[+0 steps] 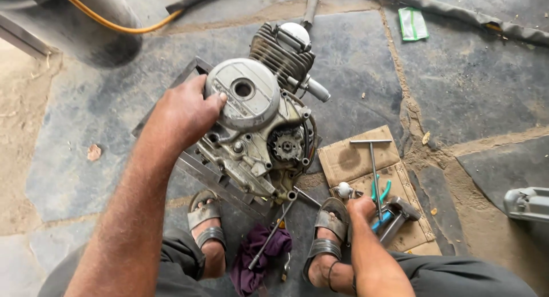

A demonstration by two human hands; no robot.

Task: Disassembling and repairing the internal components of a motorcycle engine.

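A greasy grey motorcycle engine (257,131) stands on a metal frame on the stone floor in front of my sandalled feet. My left hand (183,111) grips the left edge of its round side cover (243,94). My right hand (361,208) reaches down among the tools on a piece of cardboard (357,159), its fingers closed around something small that I cannot make out. Beside it lie a T-handle wrench (373,168), teal-handled pliers (380,191) and a hammer (397,217).
A purple rag (257,257) and a long socket wrench (271,231) lie between my feet. A yellow hose (108,22) and a black hose (452,11) run across the far floor. A grey metal part (526,202) sits at the right edge.
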